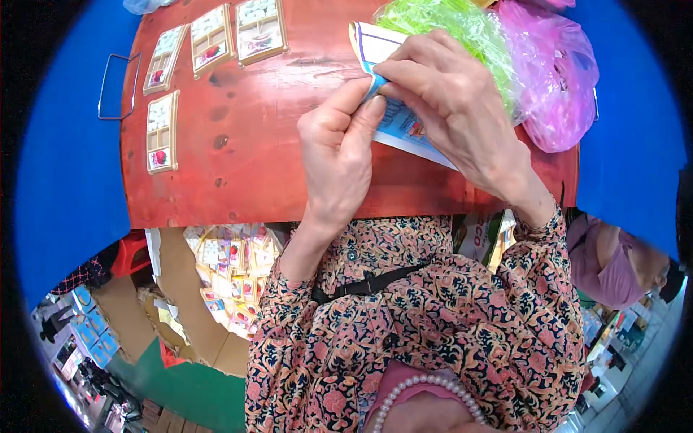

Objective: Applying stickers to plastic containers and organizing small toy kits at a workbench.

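Over the red table (pixel 253 173), both of my hands work on one blue-and-white printed paper (pixel 413 143), which is bent at its upper left. My left hand (pixel 339 137) pinches the paper's edge between thumb and fingertips. Just above and to the right, my right hand (pixel 462 108) is closed on the same edge, its fingers curled over the paper and hiding part of it. The fingertips of the two hands nearly meet at the bend. Part of the paper's white back (pixel 379 45) with a dark outline stands up beyond my hands.
Several small beige compartment trays (pixel 162 131) with white pieces and strawberry pictures lie at the table's left. Behind my right hand are a clear bag of green strips (pixel 469 22) and a pink plastic bag (pixel 559 79). A cardboard box (pixel 177 274) of small packs (pixel 231 260) stands below left. Another person (pixel 613 267) is at right.
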The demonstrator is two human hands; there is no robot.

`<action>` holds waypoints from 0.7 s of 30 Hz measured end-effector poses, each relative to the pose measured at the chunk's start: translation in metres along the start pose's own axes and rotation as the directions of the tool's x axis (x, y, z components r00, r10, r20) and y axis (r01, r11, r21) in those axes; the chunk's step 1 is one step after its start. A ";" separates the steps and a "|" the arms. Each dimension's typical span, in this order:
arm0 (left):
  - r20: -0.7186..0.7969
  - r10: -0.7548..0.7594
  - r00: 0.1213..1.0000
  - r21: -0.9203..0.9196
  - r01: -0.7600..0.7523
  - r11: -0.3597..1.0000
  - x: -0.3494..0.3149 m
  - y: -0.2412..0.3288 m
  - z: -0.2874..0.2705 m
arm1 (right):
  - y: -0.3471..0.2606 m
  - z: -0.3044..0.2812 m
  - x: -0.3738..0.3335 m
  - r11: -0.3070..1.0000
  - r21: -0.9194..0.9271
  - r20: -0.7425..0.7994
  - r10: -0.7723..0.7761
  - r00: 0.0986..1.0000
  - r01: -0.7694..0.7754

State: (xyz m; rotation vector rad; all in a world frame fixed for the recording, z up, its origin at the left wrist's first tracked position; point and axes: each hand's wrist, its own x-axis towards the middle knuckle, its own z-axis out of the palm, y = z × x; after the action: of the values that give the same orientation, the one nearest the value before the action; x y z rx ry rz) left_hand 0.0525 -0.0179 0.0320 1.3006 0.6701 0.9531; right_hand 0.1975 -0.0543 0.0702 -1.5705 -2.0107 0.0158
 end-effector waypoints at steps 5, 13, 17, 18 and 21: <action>-0.019 0.122 0.992 0.095 -0.119 0.988 -0.001 -0.004 0.005 | -0.004 -0.007 0.000 1.000 0.002 0.021 -0.002 1.000 0.002; -0.004 0.120 0.993 0.206 -0.117 0.972 -0.005 -0.008 0.003 | -0.003 -0.008 -0.002 0.999 0.045 0.046 -0.005 0.999 0.003; -0.002 0.134 0.991 0.233 -0.130 0.964 -0.005 -0.008 0.001 | -0.001 -0.009 -0.002 0.996 0.089 0.054 -0.003 0.999 -0.002; 0.001 0.134 0.991 0.241 -0.131 0.962 -0.005 -0.007 0.001 | -0.002 -0.009 -0.002 0.996 0.085 0.058 0.014 0.998 -0.019; 0.040 0.189 0.981 0.268 -0.193 0.944 -0.005 -0.007 0.001 | -0.004 -0.010 0.000 0.995 0.103 0.011 -0.009 1.000 0.008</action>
State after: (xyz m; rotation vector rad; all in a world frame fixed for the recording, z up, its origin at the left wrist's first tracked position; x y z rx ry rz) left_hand 0.0521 -0.0225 0.0251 1.6371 0.6903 1.0338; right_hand 0.1984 -0.0595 0.0802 -1.5007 -1.9928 0.1235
